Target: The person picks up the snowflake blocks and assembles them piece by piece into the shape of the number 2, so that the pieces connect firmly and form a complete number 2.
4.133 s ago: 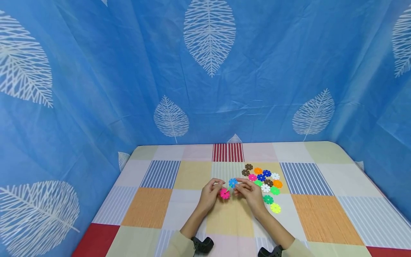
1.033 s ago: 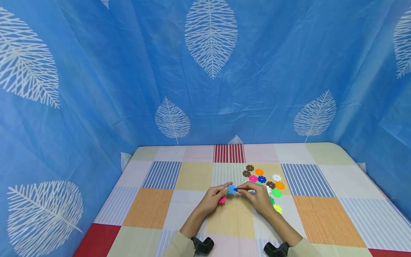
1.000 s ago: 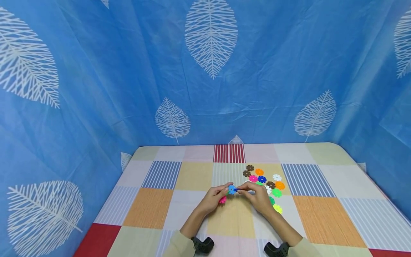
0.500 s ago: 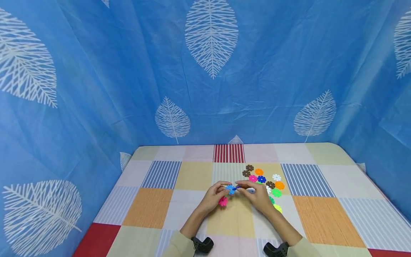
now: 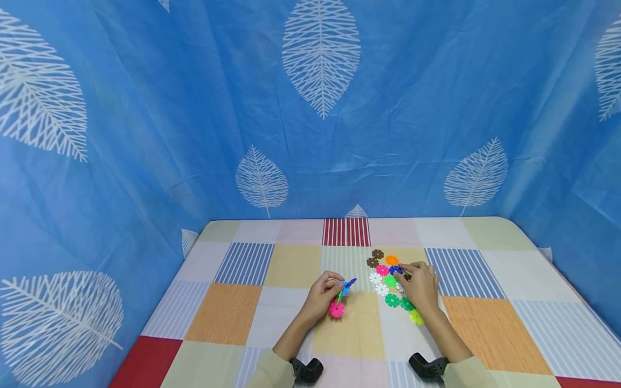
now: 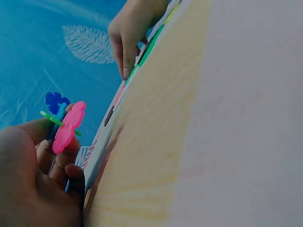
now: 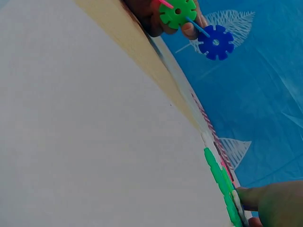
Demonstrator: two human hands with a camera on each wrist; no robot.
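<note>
My left hand [image 5: 320,295] pinches a small chain of plastic snowflake discs between thumb and fingers. A pink disc [image 5: 337,309] hangs lowest. A green disc [image 7: 178,13], seen edge-on in the head view, links it to a light blue disc [image 5: 345,290], and a dark blue disc [image 7: 216,42] sticks out at the far end. Over the loose discs on the right, my right hand [image 5: 421,285] reaches down with thumb and forefinger spread. Its fingertips are right at the edge of a loose dark blue disc [image 5: 395,270]. The palm side is hidden in the head view.
Several loose discs lie around the right hand: brown [image 5: 377,254], orange [image 5: 392,260], pink [image 5: 383,270], white [image 5: 381,289], green [image 5: 392,300] and yellow [image 5: 416,317]. A patchwork cloth [image 5: 286,264] covers the table. A blue curtain [image 5: 388,108] stands behind it.
My right hand has let go of the dark blue disc, which now sits on the chain, and has moved right to the loose discs. My left hand has kept its hold on the chain.
</note>
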